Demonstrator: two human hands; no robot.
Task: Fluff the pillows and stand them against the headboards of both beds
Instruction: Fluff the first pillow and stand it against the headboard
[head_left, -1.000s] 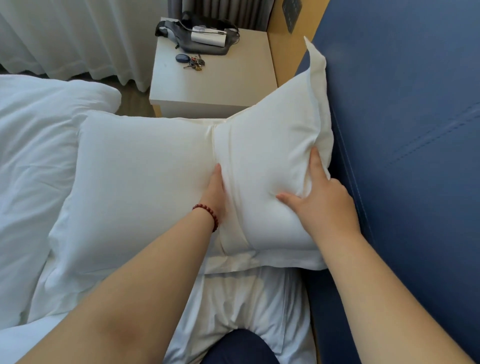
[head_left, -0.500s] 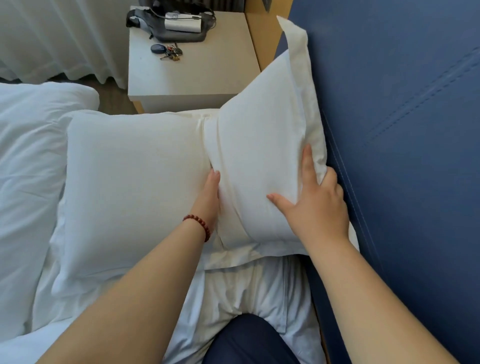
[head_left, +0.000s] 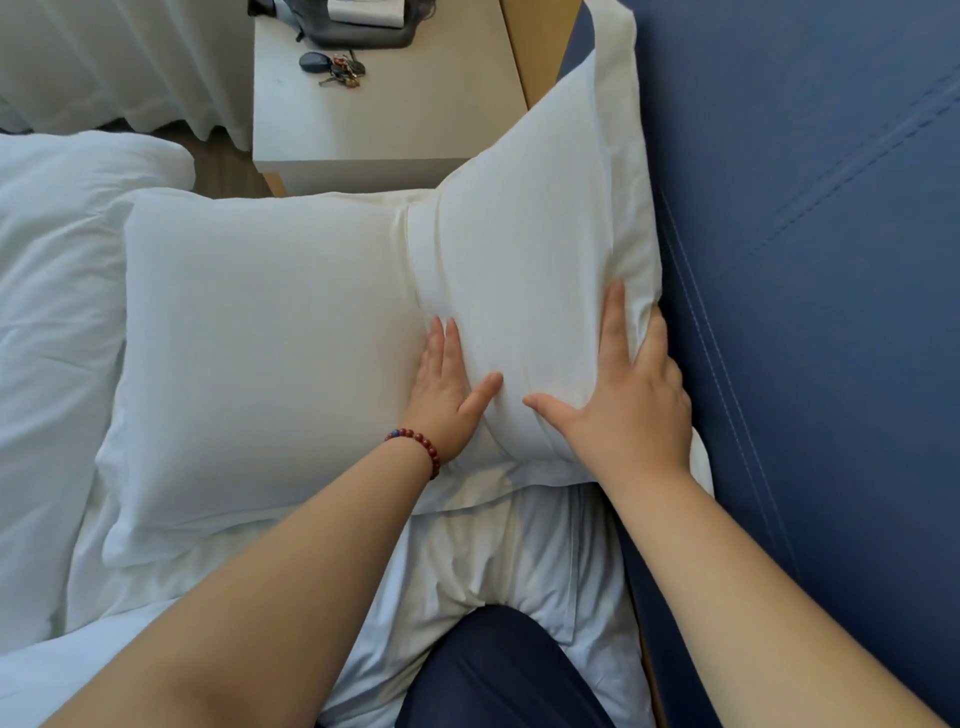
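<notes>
Fingers (head_left: 441, 343) of left hand (head_left: 447, 387): straight, flat in the crease between pillows, thumb now spread onto the leaning pillow (head_left: 519, 234). Right hand (head_left: 631, 410): splayed, unclenched, pressing that pillow's outer edge. Leaning pillow: steeper than a second ago, touching blue headboard (head_left: 805, 312), judged nearly placed. Second pillow (head_left: 260, 338): flat alongside, not yet stood

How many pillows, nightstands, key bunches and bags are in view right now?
Pillows: 2 (leaning pillow, flat pillow; white bulk far left unclear, uncounted)
Nightstand: 1
Key bunch: 1
Bag: 1
Total: 5
</notes>
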